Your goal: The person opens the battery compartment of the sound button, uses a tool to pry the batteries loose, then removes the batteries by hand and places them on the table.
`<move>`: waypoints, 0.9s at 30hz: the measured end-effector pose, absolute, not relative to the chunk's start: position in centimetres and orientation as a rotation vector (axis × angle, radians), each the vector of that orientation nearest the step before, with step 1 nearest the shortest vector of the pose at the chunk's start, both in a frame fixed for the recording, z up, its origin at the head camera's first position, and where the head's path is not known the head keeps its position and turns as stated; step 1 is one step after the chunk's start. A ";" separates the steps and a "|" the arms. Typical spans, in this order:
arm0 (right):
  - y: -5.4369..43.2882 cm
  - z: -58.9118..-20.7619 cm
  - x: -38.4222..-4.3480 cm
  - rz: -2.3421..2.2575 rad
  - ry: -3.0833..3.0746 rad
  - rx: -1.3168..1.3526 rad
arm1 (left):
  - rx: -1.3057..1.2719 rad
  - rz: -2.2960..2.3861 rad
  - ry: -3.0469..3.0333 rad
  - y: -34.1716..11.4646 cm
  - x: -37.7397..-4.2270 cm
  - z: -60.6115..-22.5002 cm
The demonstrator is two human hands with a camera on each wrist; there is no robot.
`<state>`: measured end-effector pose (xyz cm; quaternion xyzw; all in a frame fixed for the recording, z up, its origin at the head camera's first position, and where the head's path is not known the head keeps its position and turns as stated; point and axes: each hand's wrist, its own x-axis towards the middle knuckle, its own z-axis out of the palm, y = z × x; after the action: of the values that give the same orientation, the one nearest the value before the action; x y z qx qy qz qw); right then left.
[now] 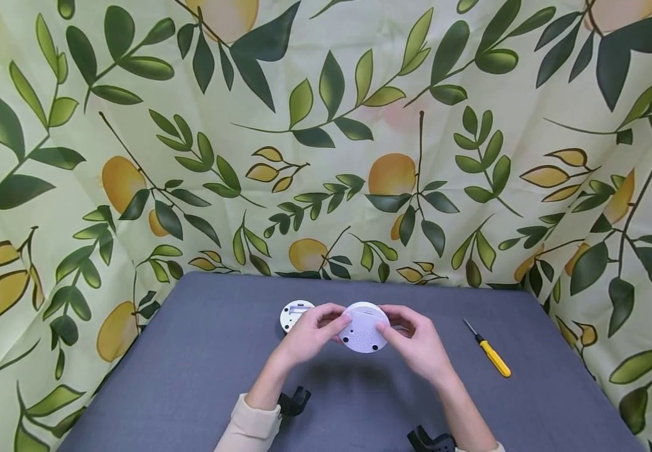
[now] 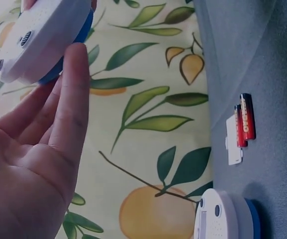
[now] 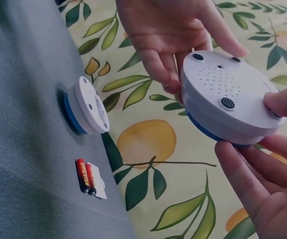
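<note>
A round white device (image 1: 364, 336) with a blue far side is held up over the table, its underside with small holes and dark round feet facing me. My left hand (image 1: 313, 331) grips its left edge, thumb on the underside. The right hand (image 1: 419, 345) pinches the opposite edge, thumb on the underside and fingers behind, as the right wrist view shows. A second similar device (image 3: 89, 105) lies on the table beyond my left hand, its battery compartment (image 1: 298, 309) uncovered. Beside it are two red and black batteries (image 2: 245, 118) and a small white cover (image 2: 233, 142).
A screwdriver with a yellow and black handle (image 1: 494, 359) lies on the right of the dark grey table (image 1: 201, 351). A leaf-and-fruit patterned cloth (image 1: 326, 157) hangs behind and at both sides. Black wrist mounts (image 1: 294, 402) sit on the forearms.
</note>
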<state>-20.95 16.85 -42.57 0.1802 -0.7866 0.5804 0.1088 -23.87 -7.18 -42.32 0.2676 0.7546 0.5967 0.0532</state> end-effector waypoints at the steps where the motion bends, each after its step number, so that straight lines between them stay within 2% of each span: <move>1: 16.9 -42.6 -21.0 1.697 -2.314 0.511 | 0.813 1.796 2.316 -7.2 -23.9 -42.4; 11: 16.9 -42.9 -21.2 1.776 -2.326 0.396 | 0.914 1.701 2.374 -6.9 -23.4 -42.6; 18: 16.7 -42.3 -21.2 1.971 -2.328 0.199 | 0.972 1.677 2.383 -6.6 -23.2 -42.7; 27: 16.5 -41.8 -21.1 2.089 -2.328 0.152 | 0.888 1.624 2.430 -5.6 -23.1 -43.3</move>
<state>-21.09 16.48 -41.83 0.0487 -0.7433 0.6671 0.0049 -23.09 -5.60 -43.26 0.2905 0.7947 0.5312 0.0432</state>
